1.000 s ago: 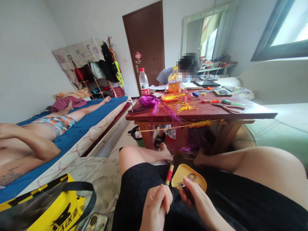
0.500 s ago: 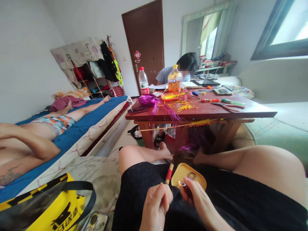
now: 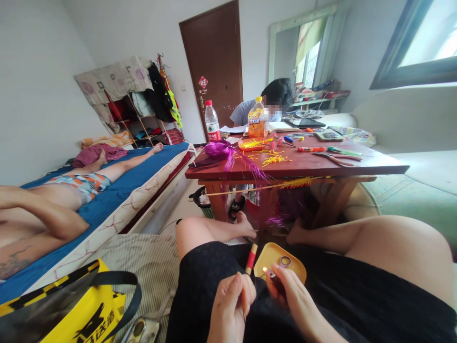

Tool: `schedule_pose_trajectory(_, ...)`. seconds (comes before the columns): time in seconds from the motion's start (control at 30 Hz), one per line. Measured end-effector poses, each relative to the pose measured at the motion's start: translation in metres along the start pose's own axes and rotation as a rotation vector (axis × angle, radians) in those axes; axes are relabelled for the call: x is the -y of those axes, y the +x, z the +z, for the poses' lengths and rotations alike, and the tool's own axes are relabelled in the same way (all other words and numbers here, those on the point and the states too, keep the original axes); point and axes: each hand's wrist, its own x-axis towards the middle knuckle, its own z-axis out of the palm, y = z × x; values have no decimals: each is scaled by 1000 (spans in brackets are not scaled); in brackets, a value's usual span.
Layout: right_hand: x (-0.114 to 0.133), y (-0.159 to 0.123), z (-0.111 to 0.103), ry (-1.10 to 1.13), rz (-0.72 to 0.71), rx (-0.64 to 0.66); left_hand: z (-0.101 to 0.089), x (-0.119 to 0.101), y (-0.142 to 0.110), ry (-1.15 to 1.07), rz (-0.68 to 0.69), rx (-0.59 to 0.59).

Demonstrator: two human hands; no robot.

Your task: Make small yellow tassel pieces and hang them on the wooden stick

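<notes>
My left hand (image 3: 233,293) is closed around a thin tan rod with a red band (image 3: 252,258), its upper end pointing up and away from me. A dark, thread-like line runs near the fingers, too fine to make out. My right hand (image 3: 291,286) grips a dark lighter (image 3: 276,282), and a small flame (image 3: 265,270) burns at its top, a short gap from the left hand. Under the hands a yellow tray (image 3: 262,257) lies on the lap, holding a small ring-shaped roll (image 3: 285,261).
A red table (image 3: 221,174) ahead bears purple strands (image 3: 221,148), yellow pieces (image 3: 274,158), pliers (image 3: 333,159) and bottles. Behind it a person (image 3: 246,110) bends over papers. At left, another person (image 3: 71,200) lies on a bed. A yellow bag (image 3: 82,314) stands close by.
The flame on the lighter is now brighter and stands more clearly toward the left hand. Both hands have stayed almost in the same place.
</notes>
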Motion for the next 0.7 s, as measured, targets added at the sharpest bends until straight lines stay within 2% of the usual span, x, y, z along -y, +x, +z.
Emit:
schedule_pose_trajectory(0.2, 1, -2, 4, 88, 84, 3, -1, 2, 0, -11, 2, 1)
schedule_pose_trajectory(0.27, 8, 3, -1, 42, 103, -10, -2, 1, 0, 4, 1, -14)
schedule_pose_trajectory(0.33, 14, 14, -15, -218, 69, 20, -2, 1, 1, 18, 0, -29)
schedule_pose_trajectory(0.4, 13, 29, -33, -659, -58, 97, -2, 0, 1, 22, -3, -38)
schedule_pose_trajectory(0.43, 9, 36, -42, -766, -79, 113, -2, 0, 2, 18, -3, -42)
schedule_pose_trajectory(0.5, -7, 46, -54, -923, -87, 128, -3, 0, 2, 7, -9, -41)
schedule_pose_trajectory(0.6, -33, 50, -56, -1126, -99, 134, -7, 2, 4, -11, -8, -32)
schedule_pose_trajectory(0.67, -37, 51, -51, -1225, -140, 135, -10, 4, 5, -22, -4, -20)
schedule_pose_trajectory(0.7, -31, 54, -49, -1260, -173, 131, -11, 5, 5, -28, -1, -14)
